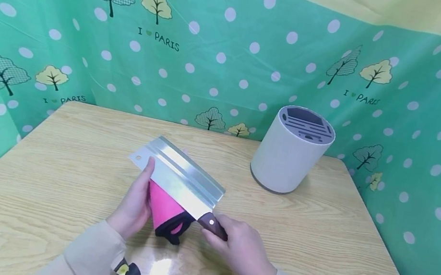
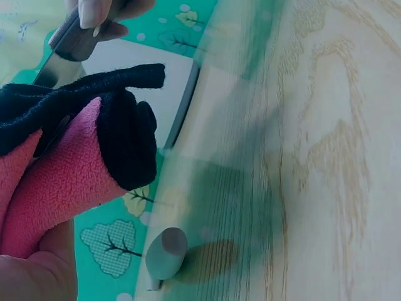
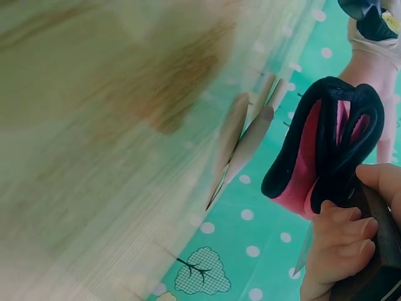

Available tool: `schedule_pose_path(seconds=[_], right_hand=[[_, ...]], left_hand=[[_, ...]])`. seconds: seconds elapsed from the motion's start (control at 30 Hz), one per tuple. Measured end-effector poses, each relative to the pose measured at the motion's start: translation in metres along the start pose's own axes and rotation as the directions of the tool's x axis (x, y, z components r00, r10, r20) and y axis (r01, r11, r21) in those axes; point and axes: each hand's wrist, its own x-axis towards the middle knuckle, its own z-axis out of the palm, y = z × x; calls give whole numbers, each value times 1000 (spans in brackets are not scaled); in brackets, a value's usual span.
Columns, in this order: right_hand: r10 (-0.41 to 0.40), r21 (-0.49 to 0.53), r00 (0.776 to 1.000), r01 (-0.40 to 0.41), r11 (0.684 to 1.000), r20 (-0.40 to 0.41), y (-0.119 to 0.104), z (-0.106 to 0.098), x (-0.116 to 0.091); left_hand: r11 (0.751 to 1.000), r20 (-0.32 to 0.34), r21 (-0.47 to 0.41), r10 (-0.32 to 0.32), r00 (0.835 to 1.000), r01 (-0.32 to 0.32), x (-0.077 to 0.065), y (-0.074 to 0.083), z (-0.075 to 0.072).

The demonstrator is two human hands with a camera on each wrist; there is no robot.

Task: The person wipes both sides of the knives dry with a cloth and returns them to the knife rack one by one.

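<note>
A wide-bladed cleaver (image 1: 179, 174) is held tilted over the table, its blade reaching up to the left. My right hand (image 1: 242, 253) grips its dark wooden handle (image 3: 369, 251). In my left hand (image 1: 134, 206) is a folded pink cloth (image 1: 163, 203) with black edging, held against the underside of the blade. The left thumb lies along the blade's face near the hole at its far end. Close up in the left wrist view, the cloth (image 2: 69, 188) looks fluffy and is folded over, with the handle beyond it; most of the blade is hidden there.
A white cylindrical knife block (image 1: 287, 158) with a dark slotted top stands at the back right of the wooden table (image 1: 81, 158). Behind and beside the table hangs a green dotted curtain (image 1: 237, 38) printed with trees.
</note>
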Motion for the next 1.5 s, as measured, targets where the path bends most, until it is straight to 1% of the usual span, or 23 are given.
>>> schedule_pose_path(seconds=[0.1, 0.33, 0.43, 0.63, 0.9, 1.07, 1.3, 1.5], right_hand=[[2, 13, 1000, -2, 1000, 6, 2, 0, -1], [14, 37, 1000, -15, 999, 23, 7, -2, -3], [16, 42, 1000, -17, 999, 23, 8, -3, -5], [19, 44, 999, -20, 999, 28, 10, -4, -6], [27, 69, 999, -30, 997, 44, 15, -6, -10], [19, 99, 999, -24, 995, 50, 18, -7, -12], [16, 102, 999, -21, 995, 50, 21, -8, -14], [2, 97, 999, -6, 995, 47, 24, -8, -15]], left_hand=[[1000, 0, -2, -2, 1000, 2, 0, 1, -1], [1000, 25, -8, 12, 1000, -12, 1, 1, -4], [1000, 19, -15, 15, 1000, -15, 1, 1, -5], [1000, 2, -25, 1, 1000, -1, 1, 2, -9], [999, -19, -25, 36, 999, -36, 1, 6, -15], [999, -11, -30, 42, 999, -43, 1, 9, -19], [999, -49, -35, -10, 999, 8, -1, 13, -23], [999, -45, -34, -11, 999, 9, -1, 15, -24]])
